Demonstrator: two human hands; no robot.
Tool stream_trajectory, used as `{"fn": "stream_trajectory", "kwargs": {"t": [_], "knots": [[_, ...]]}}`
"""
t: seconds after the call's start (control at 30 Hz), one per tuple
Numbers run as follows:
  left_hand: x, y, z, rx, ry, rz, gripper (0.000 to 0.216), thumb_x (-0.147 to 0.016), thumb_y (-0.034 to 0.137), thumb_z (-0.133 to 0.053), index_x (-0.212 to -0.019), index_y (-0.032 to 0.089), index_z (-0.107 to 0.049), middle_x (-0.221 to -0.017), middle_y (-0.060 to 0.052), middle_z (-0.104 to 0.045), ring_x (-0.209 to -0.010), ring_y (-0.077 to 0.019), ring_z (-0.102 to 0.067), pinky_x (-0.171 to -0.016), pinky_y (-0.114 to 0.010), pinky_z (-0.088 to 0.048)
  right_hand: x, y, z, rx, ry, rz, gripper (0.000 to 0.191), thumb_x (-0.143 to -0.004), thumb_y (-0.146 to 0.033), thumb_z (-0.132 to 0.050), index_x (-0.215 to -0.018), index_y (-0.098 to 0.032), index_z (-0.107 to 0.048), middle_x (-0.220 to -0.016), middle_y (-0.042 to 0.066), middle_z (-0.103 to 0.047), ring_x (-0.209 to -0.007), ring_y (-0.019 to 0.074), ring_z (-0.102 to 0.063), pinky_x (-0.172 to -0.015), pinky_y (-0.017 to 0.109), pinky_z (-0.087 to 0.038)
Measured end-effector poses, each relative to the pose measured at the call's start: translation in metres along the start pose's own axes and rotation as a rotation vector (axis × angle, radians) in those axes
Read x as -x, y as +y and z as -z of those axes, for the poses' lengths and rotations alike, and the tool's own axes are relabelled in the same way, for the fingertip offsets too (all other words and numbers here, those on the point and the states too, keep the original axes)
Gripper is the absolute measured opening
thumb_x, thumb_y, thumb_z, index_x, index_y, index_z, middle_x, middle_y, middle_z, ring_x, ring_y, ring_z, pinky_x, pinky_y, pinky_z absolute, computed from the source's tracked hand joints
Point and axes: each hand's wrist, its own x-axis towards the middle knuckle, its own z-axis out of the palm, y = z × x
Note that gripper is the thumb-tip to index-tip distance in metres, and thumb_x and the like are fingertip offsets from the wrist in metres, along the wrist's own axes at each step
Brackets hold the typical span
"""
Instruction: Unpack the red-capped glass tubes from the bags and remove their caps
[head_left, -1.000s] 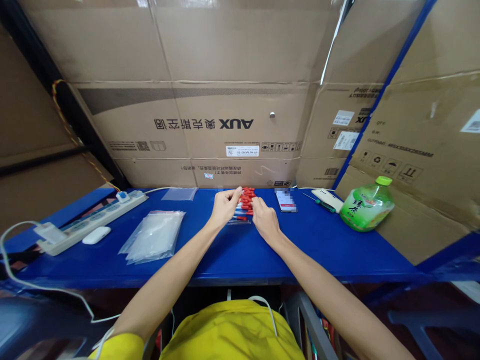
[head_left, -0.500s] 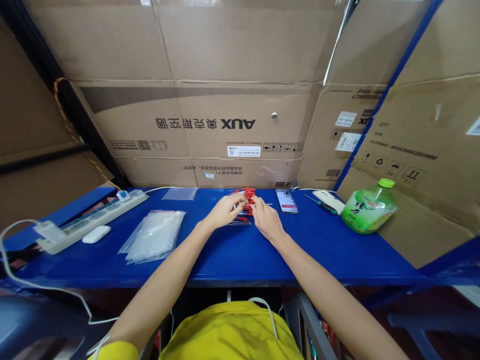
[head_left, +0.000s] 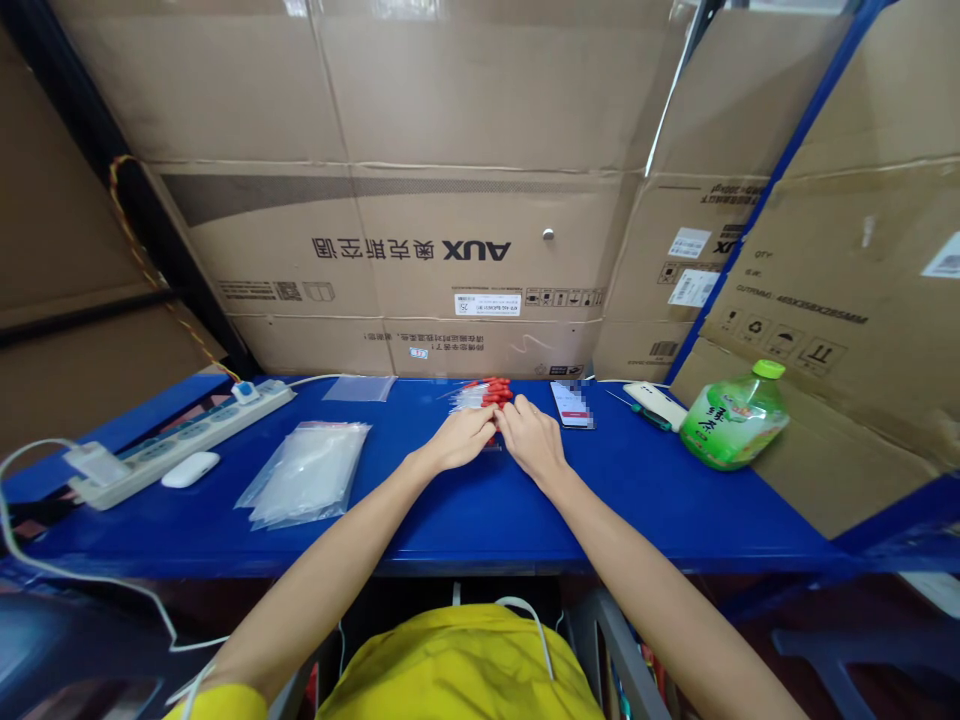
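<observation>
A small heap of red-tipped parts [head_left: 491,392] with thin white stems lies at the back middle of the blue table [head_left: 465,510]. My left hand [head_left: 461,440] and my right hand [head_left: 531,436] rest side by side just in front of the heap, fingertips together and curled down onto the near parts. What lies under the fingers is hidden. Both forearms reach in from the bottom of the view.
A pile of clear plastic bags [head_left: 307,472] lies left of my hands, one more bag [head_left: 358,388] at the back. A power strip [head_left: 176,440] and white case [head_left: 192,469] sit far left. A phone [head_left: 571,403], screwdriver [head_left: 645,412] and green bottle [head_left: 735,420] sit right. Cardboard boxes [head_left: 420,250] wall the back.
My left hand has come down from a raised pinch above the heap to the table. Both hands have drawn slightly toward me and closed together over the near parts.
</observation>
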Motion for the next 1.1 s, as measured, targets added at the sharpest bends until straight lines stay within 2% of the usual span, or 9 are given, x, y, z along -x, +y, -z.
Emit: {"fn": "stream_trajectory", "kwargs": {"t": [0.1,0.3,0.57,0.73,0.8,0.87,0.97,1.1], "knots": [[-0.001,0.004,-0.004,0.094,0.013,-0.012,0.023,-0.097,0.023,-0.037,-0.092,0.019,-0.059,-0.096,-0.01,-0.072,-0.084,-0.022,-0.064,-0.082,-0.033,-0.048,0.002,0.002,-0.004,0.046,0.052,0.001,0.042,-0.11,-0.033,-0.038,-0.079,-0.019,-0.064,-0.08,0.005,-0.064,-0.068,0.0147,-0.055,-0.063,0.031,-0.031],[-0.003,0.014,-0.01,0.178,0.008,-0.033,0.025,-0.097,0.021,-0.037,-0.097,0.017,-0.062,-0.089,-0.007,-0.07,-0.078,-0.0192,-0.061,-0.08,-0.03,-0.046,0.004,0.007,-0.011,0.094,0.198,-0.03,0.045,-0.105,-0.027,-0.044,-0.064,-0.019,-0.061,-0.065,0.003,-0.059,-0.058,0.0131,-0.048,-0.062,0.033,-0.027],[-0.005,0.018,-0.011,0.223,0.019,0.01,0.027,-0.099,0.024,-0.037,-0.088,0.017,-0.06,-0.077,-0.004,-0.065,-0.073,-0.0183,-0.057,-0.076,-0.029,-0.045,0.002,0.006,-0.011,0.084,0.231,-0.024,0.045,-0.102,-0.023,-0.046,-0.06,-0.018,-0.06,-0.061,0.003,-0.059,-0.053,0.0114,-0.045,-0.06,0.033,-0.025],[-0.006,0.022,-0.01,0.277,0.035,0.022,0.024,-0.096,0.025,-0.036,-0.084,0.018,-0.056,-0.081,-0.004,-0.063,-0.074,-0.0181,-0.054,-0.077,-0.031,-0.043,0.0,0.008,-0.013,0.075,0.275,-0.038,0.047,-0.102,-0.022,-0.045,-0.057,-0.018,-0.06,-0.059,0.002,-0.056,-0.05,0.0111,-0.043,-0.057,0.032,-0.024],[-0.006,0.023,-0.011,0.368,0.039,0.027,0.021,-0.094,0.026,-0.037,-0.082,0.019,-0.053,-0.081,-0.003,-0.061,-0.074,-0.0171,-0.052,-0.075,-0.03,-0.043,0.0,0.01,-0.012,0.059,0.303,-0.058,0.047,-0.102,-0.021,-0.045,-0.056,-0.018,-0.059,-0.058,0.002,-0.055,-0.05,0.0107,-0.043,-0.056,0.032,-0.023],[-0.004,0.023,-0.011,0.547,-0.014,0.052,0.021,-0.094,0.03,-0.038,-0.079,0.019,-0.048,-0.075,-0.001,-0.054,-0.067,-0.0146,-0.046,-0.066,-0.028,-0.041,0.0,0.014,-0.011,0.019,0.314,-0.044,0.048,-0.101,-0.021,-0.045,-0.055,-0.018,-0.057,-0.057,0.001,-0.053,-0.049,0.0102,-0.042,-0.055,0.032,-0.023],[-0.002,0.021,-0.009,0.851,-0.181,0.132,0.03,-0.097,0.044,-0.043,-0.081,0.02,-0.045,-0.065,0.005,-0.038,-0.055,-0.0101,-0.031,-0.051,-0.023,-0.028,0.001,0.018,-0.009,-0.067,0.298,-0.006,0.05,-0.102,-0.022,-0.043,-0.053,-0.018,-0.055,-0.056,0.001,-0.05,-0.049,0.0096,-0.04,-0.054,0.031,-0.023],[0.002,0.02,-0.002,1.04,-0.33,0.157,0.047,-0.092,0.064,-0.057,-0.085,0.018,-0.048,-0.063,0.008,-0.031,-0.052,-0.0071,-0.024,-0.048,-0.021,-0.016,0.002,0.021,-0.007,-0.187,0.285,-0.041,0.054,-0.104,-0.024,-0.039,-0.051,-0.018,-0.05,-0.053,-0.001,-0.046,-0.047,0.0094,-0.037,-0.053,0.03,-0.022]]}}
